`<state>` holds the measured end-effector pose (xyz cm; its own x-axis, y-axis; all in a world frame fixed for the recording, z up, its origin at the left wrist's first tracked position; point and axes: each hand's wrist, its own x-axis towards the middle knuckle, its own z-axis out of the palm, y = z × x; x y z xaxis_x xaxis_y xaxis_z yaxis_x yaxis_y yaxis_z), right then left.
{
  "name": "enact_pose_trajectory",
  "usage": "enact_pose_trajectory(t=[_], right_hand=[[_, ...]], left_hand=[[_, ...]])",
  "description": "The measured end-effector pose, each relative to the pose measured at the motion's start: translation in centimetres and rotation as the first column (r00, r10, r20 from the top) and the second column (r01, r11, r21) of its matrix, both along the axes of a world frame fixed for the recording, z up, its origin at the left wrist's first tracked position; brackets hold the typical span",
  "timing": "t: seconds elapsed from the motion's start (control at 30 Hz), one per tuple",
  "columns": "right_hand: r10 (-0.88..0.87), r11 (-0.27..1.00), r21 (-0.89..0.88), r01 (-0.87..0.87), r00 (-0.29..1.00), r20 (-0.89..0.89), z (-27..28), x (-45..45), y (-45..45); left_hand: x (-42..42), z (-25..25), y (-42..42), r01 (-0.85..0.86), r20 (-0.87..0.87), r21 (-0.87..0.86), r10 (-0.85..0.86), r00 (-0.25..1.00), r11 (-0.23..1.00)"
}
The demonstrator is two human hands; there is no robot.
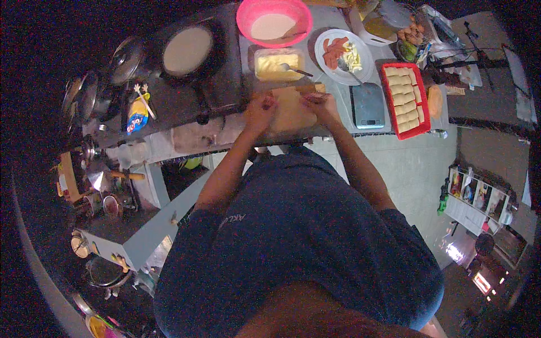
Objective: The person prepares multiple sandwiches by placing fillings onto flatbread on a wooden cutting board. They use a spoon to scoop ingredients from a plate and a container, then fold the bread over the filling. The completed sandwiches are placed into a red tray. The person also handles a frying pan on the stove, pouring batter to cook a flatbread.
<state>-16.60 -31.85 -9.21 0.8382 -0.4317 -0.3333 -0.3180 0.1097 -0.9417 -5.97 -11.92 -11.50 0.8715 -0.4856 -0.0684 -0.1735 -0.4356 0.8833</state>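
Observation:
Side by side over a wooden cutting board (pixel 320 87) are my hands, near the counter's front edge. My left hand (pixel 263 105) has its fingers curled at the left of a thin, pale tan sheet (pixel 291 112), which looks like a pancake on the board. At the sheet's right is my right hand (pixel 320 103), fingers bent inward. Blur and dim light hide whether the fingertips pinch the sheet. Just beyond the board, a clear tub (pixel 264 74) holds a pale yellow spread with a spoon (pixel 299 72) in it.
A frying pan (pixel 200 91) with a pale pancake (pixel 187 50) is on the stove at left. Behind are a pink batter bowl (pixel 305 25) and a plate (pixel 323 74) of sliced fillings. A digital scale (pixel 367 105) and a red tray (pixel 418 129) of rolls stand at right.

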Motion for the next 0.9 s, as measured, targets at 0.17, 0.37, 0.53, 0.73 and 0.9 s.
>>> enact_pose_trajectory(t=[0.17, 0.37, 0.53, 0.73, 0.9], right_hand=[[0.199, 0.954, -0.254, -0.161, 0.971, 0.134, 3.8, -1.7, -2.5], [0.212, 0.916, -0.371, -0.153, 0.969, 0.124, 7.6, -2.8, -0.2], [0.478, 0.748, -0.533, -0.395, 0.878, 0.020, -1.9, -7.1, 4.3], [0.112, 0.738, -0.635, -0.230, 0.969, -0.220, -3.4, -6.5, 2.6], [0.002, 0.830, -0.556, 0.050, 0.996, 0.092, -4.7, 0.0, -1.9]], left_hand=[[0.8, 6.8, 2.0, 0.103, -0.096, -0.041, -0.107, 0.990, 0.994], [1.3, 8.8, 1.7, 0.069, 0.106, -0.093, -0.059, 0.993, 0.993], [0.4, 1.6, 4.3, 0.230, 0.106, 0.098, -0.240, 0.965, 0.968], [-1.2, -2.2, 4.4, 0.013, 0.325, 0.088, -0.042, 0.945, 0.996], [0.4, -3.0, 1.1, -0.182, 0.135, 0.053, 0.173, 0.975, 0.982]])
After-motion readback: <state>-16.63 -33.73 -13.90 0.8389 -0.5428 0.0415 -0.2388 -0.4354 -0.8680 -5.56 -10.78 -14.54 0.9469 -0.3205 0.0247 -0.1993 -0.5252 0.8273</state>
